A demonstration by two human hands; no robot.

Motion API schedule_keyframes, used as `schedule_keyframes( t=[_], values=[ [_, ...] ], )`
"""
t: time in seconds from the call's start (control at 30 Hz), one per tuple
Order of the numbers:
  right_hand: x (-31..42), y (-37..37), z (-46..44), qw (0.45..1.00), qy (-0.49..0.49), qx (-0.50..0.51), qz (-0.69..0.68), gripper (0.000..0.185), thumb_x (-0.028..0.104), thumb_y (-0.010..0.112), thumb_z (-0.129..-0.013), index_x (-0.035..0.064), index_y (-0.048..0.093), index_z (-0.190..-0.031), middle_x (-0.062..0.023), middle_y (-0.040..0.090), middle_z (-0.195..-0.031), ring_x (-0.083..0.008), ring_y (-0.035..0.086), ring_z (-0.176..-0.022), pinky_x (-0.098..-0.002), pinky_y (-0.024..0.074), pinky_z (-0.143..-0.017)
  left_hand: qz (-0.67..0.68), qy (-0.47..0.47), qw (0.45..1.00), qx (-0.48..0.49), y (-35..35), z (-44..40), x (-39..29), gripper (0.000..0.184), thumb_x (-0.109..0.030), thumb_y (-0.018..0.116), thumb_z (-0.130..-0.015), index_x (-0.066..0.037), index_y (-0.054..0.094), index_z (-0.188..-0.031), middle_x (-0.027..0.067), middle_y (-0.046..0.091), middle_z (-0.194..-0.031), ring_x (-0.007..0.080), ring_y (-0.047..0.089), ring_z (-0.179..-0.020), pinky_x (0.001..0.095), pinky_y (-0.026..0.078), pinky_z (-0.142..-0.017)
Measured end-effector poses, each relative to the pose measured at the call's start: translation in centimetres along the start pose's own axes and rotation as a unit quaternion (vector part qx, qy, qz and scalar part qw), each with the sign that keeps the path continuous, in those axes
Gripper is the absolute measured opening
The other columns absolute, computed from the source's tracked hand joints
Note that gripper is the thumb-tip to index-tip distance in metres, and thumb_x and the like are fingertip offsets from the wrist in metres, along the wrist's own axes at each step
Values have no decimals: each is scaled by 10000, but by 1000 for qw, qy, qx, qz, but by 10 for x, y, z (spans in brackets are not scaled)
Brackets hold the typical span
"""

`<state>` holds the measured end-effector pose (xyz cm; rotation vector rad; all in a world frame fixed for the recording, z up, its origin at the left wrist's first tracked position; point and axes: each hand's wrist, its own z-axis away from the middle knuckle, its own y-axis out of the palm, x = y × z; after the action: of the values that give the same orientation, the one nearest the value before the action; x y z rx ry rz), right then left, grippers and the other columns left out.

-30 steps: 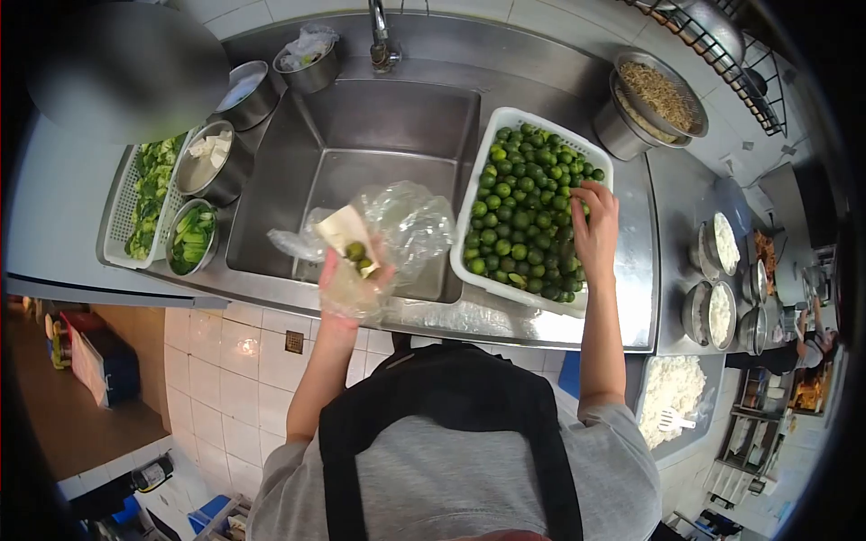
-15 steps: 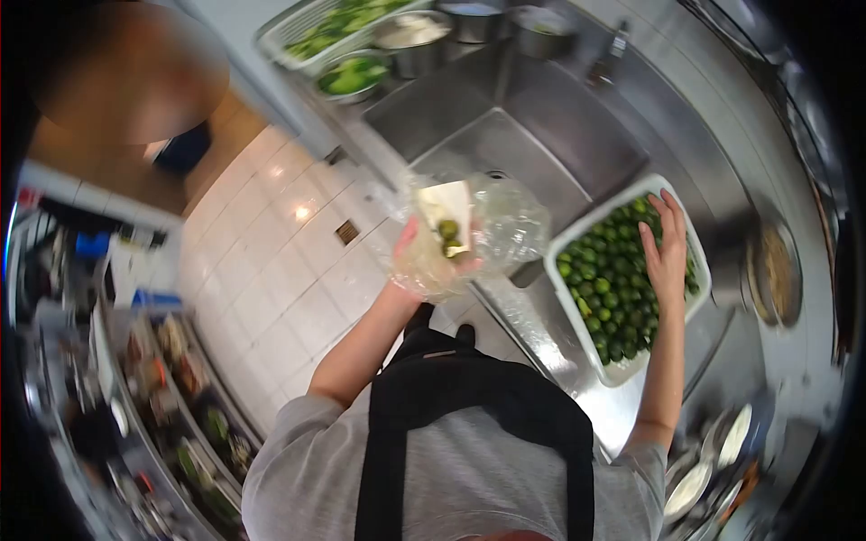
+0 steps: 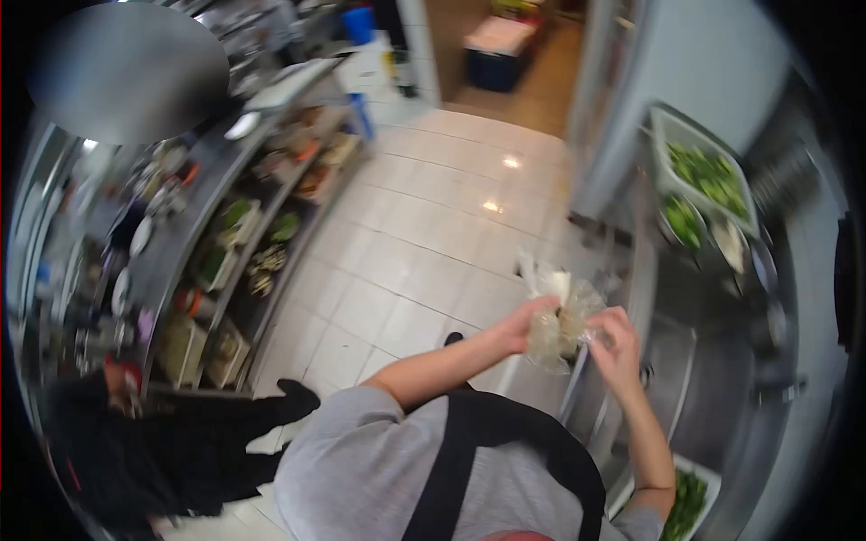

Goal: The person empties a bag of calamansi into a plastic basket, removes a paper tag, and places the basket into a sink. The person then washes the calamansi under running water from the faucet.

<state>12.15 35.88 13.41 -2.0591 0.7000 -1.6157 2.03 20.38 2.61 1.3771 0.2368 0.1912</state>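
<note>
- The clear, crumpled plastic bag (image 3: 550, 350) is held in the air between the two hands, just left of the steel sink; a whitish piece (image 3: 562, 285) shows at its far end, and the other contents are too blurred to tell.
- The left hand (image 3: 530, 323) grips the bag's left side, fingers clamped on the plastic.
- The right hand (image 3: 615, 344) is at the bag's right side, thumb and forefinger pinched together on its edge.
- The rectangular stainless-steel sink (image 3: 699, 356) lies to the right, with a metal faucet (image 3: 783, 390) at its right side.
- Far right stand a white plastic basket (image 3: 661, 135) of cut greens and a round metal bowl of green vegetables (image 3: 683, 222).
- Near right, behind the right arm, another white basket (image 3: 711, 475) holds dark green produce.
- Near left, a person in black clothes (image 3: 171, 451) is beside shelves of food containers (image 3: 236, 270).
</note>
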Motion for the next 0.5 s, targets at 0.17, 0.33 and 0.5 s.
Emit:
schedule_keyframes(
  t=[0.17,0.33,0.5],
  values=[
    [33,128,-113,961,-274,18,-8,398,171,667,-679,39,542,-1034,-132,551,-997,-308,483,-1018,-488,308,-935,-58,157,978,125,-79,30,-93,351,-282,449,-881,-36,486,-1129,130,538,-1112,218,561,-962,372,449,-868],
    [45,221,-212,900,-424,64,73,647,458,641,-691,59,472,-1172,-125,478,-1114,-304,418,-1097,-482,286,-951,-74,227,971,0,-84,104,-200,413,-336,418,-875,-59,432,-1180,115,483,-1180,223,499,-1040,401,397,-904],
    [75,270,-302,858,-512,37,14,557,406,645,-692,65,515,-1113,-95,489,-1076,-262,448,-1048,-451,330,-903,-56,266,962,-5,-89,138,-279,477,-390,388,-868,-81,379,-1231,101,428,-1248,227,437,-1117,430,345,-940]
  ],
)
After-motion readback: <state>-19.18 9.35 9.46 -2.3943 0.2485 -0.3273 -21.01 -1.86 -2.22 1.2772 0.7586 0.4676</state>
